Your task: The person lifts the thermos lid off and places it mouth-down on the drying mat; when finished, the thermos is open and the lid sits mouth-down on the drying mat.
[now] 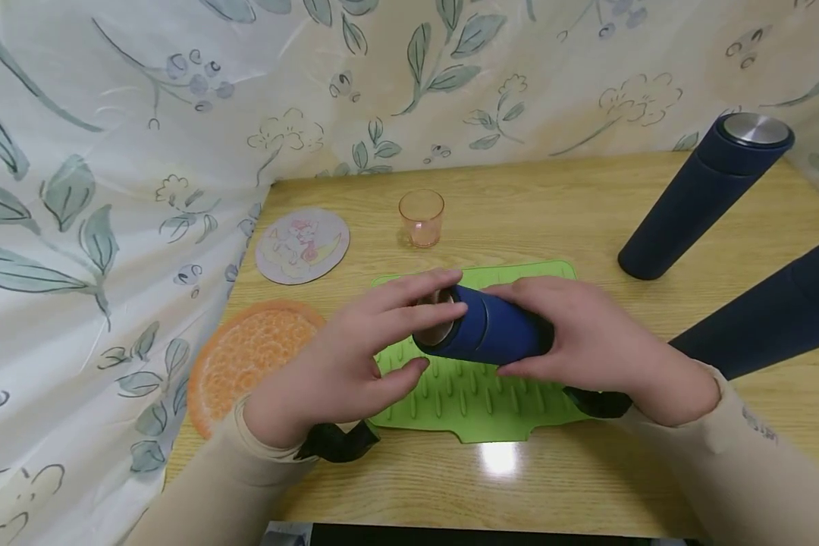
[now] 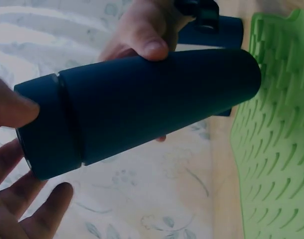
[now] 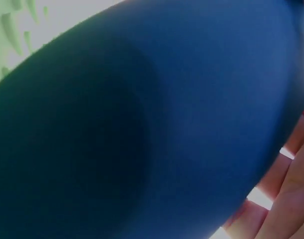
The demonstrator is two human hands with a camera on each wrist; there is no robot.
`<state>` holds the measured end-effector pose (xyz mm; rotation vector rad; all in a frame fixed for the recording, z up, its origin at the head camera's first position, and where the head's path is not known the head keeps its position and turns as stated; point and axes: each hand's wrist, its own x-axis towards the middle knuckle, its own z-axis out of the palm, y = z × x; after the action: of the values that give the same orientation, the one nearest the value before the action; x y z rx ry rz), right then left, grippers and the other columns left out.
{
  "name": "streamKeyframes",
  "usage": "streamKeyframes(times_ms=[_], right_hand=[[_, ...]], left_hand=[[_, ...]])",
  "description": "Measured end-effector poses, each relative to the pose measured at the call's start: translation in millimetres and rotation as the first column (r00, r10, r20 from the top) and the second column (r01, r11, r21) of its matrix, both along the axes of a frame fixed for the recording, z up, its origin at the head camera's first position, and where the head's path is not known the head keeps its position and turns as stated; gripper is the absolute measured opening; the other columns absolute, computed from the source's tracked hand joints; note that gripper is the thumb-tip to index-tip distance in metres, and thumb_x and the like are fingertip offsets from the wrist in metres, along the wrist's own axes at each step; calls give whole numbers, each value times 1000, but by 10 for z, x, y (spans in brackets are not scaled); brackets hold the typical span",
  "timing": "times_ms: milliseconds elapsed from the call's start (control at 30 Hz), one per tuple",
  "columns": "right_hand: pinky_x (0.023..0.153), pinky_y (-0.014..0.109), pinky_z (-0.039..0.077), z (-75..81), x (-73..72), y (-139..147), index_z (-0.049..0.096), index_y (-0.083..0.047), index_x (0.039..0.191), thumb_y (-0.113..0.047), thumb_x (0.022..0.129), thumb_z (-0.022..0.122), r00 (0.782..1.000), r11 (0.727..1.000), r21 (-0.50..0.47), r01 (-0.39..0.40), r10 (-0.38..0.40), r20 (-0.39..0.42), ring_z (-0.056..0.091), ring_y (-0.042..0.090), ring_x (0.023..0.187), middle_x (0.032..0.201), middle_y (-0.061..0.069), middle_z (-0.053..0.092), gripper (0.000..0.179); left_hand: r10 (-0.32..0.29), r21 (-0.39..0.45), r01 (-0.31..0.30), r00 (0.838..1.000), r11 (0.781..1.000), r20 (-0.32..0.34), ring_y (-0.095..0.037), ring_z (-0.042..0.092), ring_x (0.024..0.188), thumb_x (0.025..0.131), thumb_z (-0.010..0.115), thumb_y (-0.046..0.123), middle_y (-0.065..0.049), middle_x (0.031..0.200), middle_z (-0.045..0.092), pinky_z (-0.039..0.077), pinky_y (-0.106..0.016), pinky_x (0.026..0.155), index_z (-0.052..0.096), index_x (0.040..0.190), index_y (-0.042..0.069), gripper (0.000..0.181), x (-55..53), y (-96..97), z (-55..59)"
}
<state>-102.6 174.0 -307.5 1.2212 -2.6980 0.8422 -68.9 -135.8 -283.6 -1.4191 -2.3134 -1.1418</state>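
Observation:
A blue thermos bottle (image 1: 501,331) with a metallic lid top is tilted on its side above a green studded mat (image 1: 450,402). My right hand (image 1: 573,330) grips its base end, thumb below and fingers above. My left hand (image 1: 355,353) is at the lid end, two nearly straight fingers across the lid and the thumb spread apart below. In the left wrist view, the bottle (image 2: 142,104) shows a seam below its lid (image 2: 47,129), with the left fingers spread around that end. The bottle (image 3: 202,109) fills most of the right wrist view, curled fingers at its edge.
Two more dark blue thermos bottles stand at the right, one farther back (image 1: 703,197) and one nearer (image 1: 771,311). A pink clear cup (image 1: 423,220) stands behind the mat. A round printed coaster (image 1: 302,246) and an orange-slice mat (image 1: 252,356) lie left.

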Motion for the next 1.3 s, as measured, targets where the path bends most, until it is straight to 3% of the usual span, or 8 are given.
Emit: streamKeyframes(times_ms=[300,433,567,733,833,1033,1100,1300], right_hand=[[90,50,63,-114,68,-73,70,-17,148,-29,70,108,993,999,-26,-36,33,-115,75,21,113,129,-2,78,88],[90,50,63,-120,64,-80,71,-15,147,-27,68,108,986,998,-44,-48,40,-164,76,21,111,128,-1,79,88],[89,51,64,-133,56,-80,70,-13,146,-28,67,109,978,998,-49,-49,38,-203,76,22,109,125,1,79,89],[88,51,64,-136,34,-63,70,-12,146,-28,65,109,976,997,-56,-43,30,-214,76,23,109,125,3,79,91],[89,52,64,-141,34,-63,71,-12,146,-29,66,109,977,998,-47,-39,28,-213,77,24,110,125,3,79,90],[93,53,63,-209,108,-113,71,-13,146,-29,70,108,980,1000,-7,-16,15,-196,76,25,112,126,2,79,86],[95,53,62,-239,127,-131,71,-13,146,-29,70,107,980,1000,-5,-14,12,-199,75,26,113,127,2,79,85],[91,52,63,-304,170,-162,71,-12,145,-29,66,109,970,999,-44,-2,-9,-244,76,26,110,124,4,79,89]], left_hand=[[77,-24,-75,995,997,62,-24,64,129,79,82,-3,-13,143,64,58,-38,99,72,141,8,63,55,-33,-37],[221,-48,-216,966,975,133,-18,65,110,80,97,17,-7,124,68,62,-33,86,71,133,6,60,60,12,-47],[356,-120,-344,930,931,88,-18,67,107,79,101,40,-5,122,71,62,-35,87,67,133,5,73,60,45,-81],[143,-100,-141,990,985,6,-33,51,156,83,99,21,-17,166,55,50,-48,123,61,153,4,82,25,-1,-99],[53,-76,-54,999,996,-12,-36,54,154,86,94,3,-20,165,55,53,-46,119,65,151,5,71,27,-19,-120],[319,-152,-311,947,938,30,-18,73,107,79,101,40,-6,126,75,64,-36,89,68,138,5,76,100,3,-194],[350,-177,-340,936,924,29,-19,72,110,75,102,47,-6,129,74,63,-39,93,65,139,5,85,119,-11,-227],[56,-20,-57,997,998,-45,-37,52,155,85,94,7,-19,163,56,48,-51,123,63,149,7,71,130,-145,-357]])
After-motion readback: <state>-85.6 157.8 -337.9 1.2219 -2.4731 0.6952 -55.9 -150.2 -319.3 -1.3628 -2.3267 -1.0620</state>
